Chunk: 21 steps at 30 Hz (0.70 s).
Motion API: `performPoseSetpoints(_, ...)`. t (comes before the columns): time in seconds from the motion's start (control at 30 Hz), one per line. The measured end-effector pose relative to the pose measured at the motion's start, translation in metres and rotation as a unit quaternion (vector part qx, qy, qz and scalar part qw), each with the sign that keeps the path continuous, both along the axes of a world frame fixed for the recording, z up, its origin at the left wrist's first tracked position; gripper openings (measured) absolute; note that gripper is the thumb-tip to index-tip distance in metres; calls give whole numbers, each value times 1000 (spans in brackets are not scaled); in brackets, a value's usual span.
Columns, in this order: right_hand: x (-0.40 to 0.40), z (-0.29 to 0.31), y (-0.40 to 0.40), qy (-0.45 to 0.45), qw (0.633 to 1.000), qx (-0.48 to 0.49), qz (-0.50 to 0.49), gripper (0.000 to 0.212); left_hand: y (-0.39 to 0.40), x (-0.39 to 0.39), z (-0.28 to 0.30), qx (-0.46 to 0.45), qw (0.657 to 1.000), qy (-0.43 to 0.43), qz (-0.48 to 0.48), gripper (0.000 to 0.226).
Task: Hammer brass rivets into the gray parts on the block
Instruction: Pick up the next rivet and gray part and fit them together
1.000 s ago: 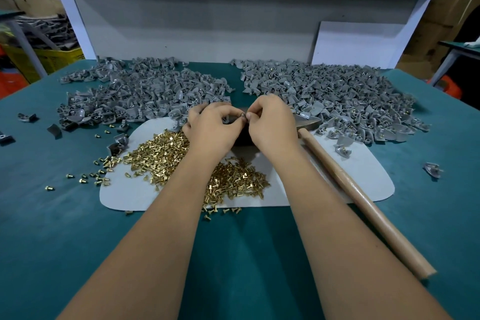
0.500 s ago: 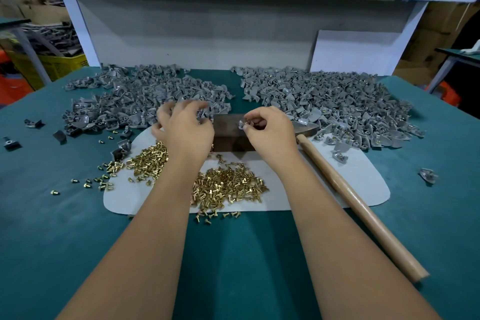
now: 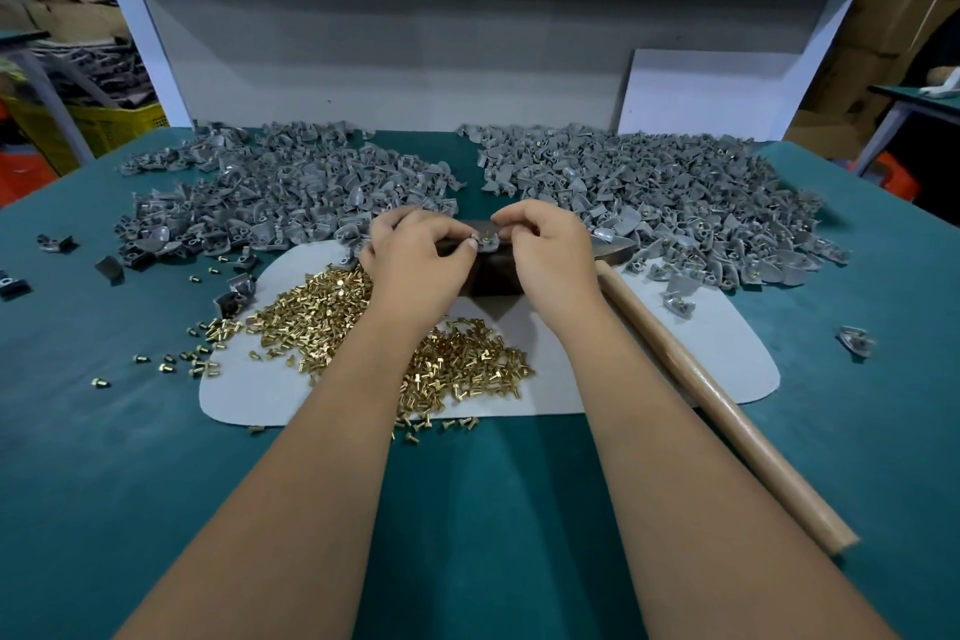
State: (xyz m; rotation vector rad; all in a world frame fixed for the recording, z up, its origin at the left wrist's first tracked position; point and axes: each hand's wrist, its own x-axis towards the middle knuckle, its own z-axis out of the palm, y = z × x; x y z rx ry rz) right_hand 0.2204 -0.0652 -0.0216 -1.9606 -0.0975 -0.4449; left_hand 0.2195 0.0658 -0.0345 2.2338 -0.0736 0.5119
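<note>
Both hands meet over the block [image 3: 493,276] in the middle of the frame. The left hand [image 3: 415,260] and right hand [image 3: 550,250] each pinch one gray part [image 3: 485,242] with a rivet in it. The hammer [image 3: 717,400] lies untouched at right. The right pile [image 3: 675,203] shows rivets; the left pile [image 3: 270,198] looks bare, so lots is left.

Yellow crate [image 3: 111,122] of perhaps scrap at far left; white board [image 3: 701,94] leaning behind.

A small gray part [image 3: 485,242] with a brass rivet in it sits on top of the dark block [image 3: 491,273]. Loose brass rivets [image 3: 311,312] lie heaped near and left of the block. Gray parts [image 3: 270,203] spread far left, and riveted ones [image 3: 675,203] far right. The wooden-handled hammer [image 3: 727,411] lies to the right.
</note>
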Motion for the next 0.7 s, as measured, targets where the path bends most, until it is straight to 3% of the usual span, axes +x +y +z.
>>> performPoseSetpoints(0.23,3,-1,3,-30,990,-140,-12,12,5,2,0,82,996,-41,4,13)
performPoseSetpoints(0.7,2,2,6,-32,984,-171,-42,16,3,3,-4,87,995,-46,10,11)
